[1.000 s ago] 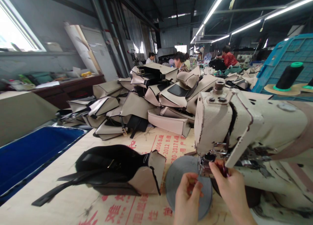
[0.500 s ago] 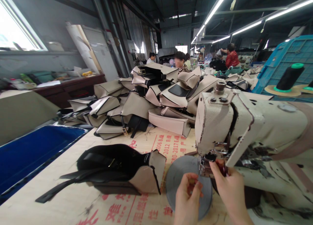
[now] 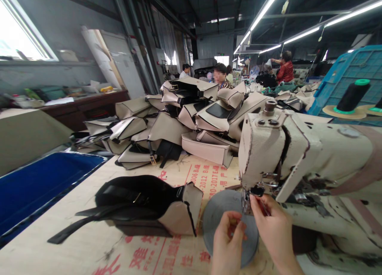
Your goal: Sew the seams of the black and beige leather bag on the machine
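My right hand is at the needle area of a cream sewing machine, thumb and fingers pinched together close to the metal presser foot. What it pinches is too small to make out. Lower and to the left, my left hand is curled with its fingertips together, over a grey round disc on the table. Whatever those fingers hold is hidden. To the left of the disc lies a beige and black handbag, its dark inside showing and a black strap trailing left.
Many beige bags are heaped behind on the wooden table. A blue bin stands at the left edge. Black thread spools and a blue crate are at the right. Several people work in the background.
My right hand has shifted slightly left, nearer the presser foot. The left hand stays nearly in place, and the handbag looks the same.
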Available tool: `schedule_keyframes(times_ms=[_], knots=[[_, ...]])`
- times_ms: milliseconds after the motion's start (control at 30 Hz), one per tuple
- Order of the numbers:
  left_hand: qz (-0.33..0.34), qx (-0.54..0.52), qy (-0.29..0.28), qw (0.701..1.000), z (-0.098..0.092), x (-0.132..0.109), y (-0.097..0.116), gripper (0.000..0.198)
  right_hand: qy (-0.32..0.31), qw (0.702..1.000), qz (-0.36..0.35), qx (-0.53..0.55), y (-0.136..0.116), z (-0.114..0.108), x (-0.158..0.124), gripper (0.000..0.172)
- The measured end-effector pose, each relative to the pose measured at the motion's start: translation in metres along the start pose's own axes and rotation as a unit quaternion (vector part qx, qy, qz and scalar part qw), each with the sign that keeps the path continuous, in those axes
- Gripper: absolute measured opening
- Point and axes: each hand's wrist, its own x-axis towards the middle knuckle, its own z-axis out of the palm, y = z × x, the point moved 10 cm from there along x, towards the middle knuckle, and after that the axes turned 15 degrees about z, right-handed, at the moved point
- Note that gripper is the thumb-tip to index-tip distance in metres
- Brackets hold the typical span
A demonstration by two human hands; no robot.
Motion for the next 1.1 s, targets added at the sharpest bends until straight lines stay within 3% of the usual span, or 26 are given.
schedule_keyframes(times_ms=[100, 167, 233, 333, 433, 500, 633, 700, 767, 833, 900, 967, 1000, 1100], knots=[[0.044, 0.046, -0.004, 0.998, -0.001, 0.009, 0.014, 0.014, 0.009, 0.999, -0.037, -0.022, -0.009, -0.001, -0.002, 0.036], [0.109, 0.115, -0.008, 0.987, -0.003, 0.021, 0.036, 0.016, 0.012, 0.998, -0.05, -0.025, -0.011, -0.001, -0.004, 0.035], [0.192, 0.2, -0.028, 0.96, 0.001, 0.034, 0.061, 0.02, 0.02, 0.998, -0.056, -0.026, -0.011, 0.0, -0.005, 0.034], [0.296, 0.32, -0.097, 0.895, 0.019, 0.048, 0.085, 0.023, 0.022, 0.998, -0.06, -0.025, -0.009, 0.002, -0.006, 0.034], [0.338, 0.394, -0.155, 0.841, 0.031, 0.054, 0.09, 0.021, -0.007, 0.998, -0.057, -0.02, -0.007, 0.008, -0.006, 0.033], [0.336, 0.397, -0.142, 0.842, 0.024, 0.056, 0.093, 0.022, -0.023, 0.998, -0.062, -0.009, -0.007, 0.009, -0.008, 0.032], [0.243, 0.277, -0.041, 0.929, -0.018, 0.052, 0.084, 0.018, 0.009, 0.996, -0.091, 0.014, -0.003, -0.004, -0.02, 0.031], [0.148, 0.174, -0.004, 0.974, -0.036, 0.046, 0.062, 0.017, 0.015, 0.994, -0.101, 0.032, 0.001, -0.009, -0.026, 0.035], [0.067, 0.032, 0.031, 0.997, -0.045, 0.04, 0.04, 0.019, 0.009, 0.992, -0.112, 0.059, 0.002, -0.011, -0.033, 0.036], [0.02, -0.146, 0.059, 0.987, -0.043, 0.039, 0.026, 0.02, -0.006, 0.988, -0.124, 0.092, -0.001, -0.011, -0.04, 0.032], [-0.007, -0.311, 0.074, 0.948, -0.032, 0.043, 0.021, 0.022, -0.029, 0.985, -0.111, 0.133, -0.003, -0.01, -0.047, 0.026], [-0.015, -0.401, 0.085, 0.912, -0.023, 0.052, 0.022, 0.022, -0.048, 0.983, -0.063, 0.169, -0.001, -0.009, -0.052, 0.021], [-0.003, -0.398, 0.09, 0.913, -0.022, 0.057, 0.024, 0.02, -0.054, 0.981, -0.036, 0.181, -0.001, -0.01, -0.054, 0.02], [0.054, -0.269, 0.081, 0.958, -0.022, 0.066, 0.037, 0.014, -0.062, 0.982, 0.008, 0.178, -0.007, -0.016, -0.059, 0.018]])
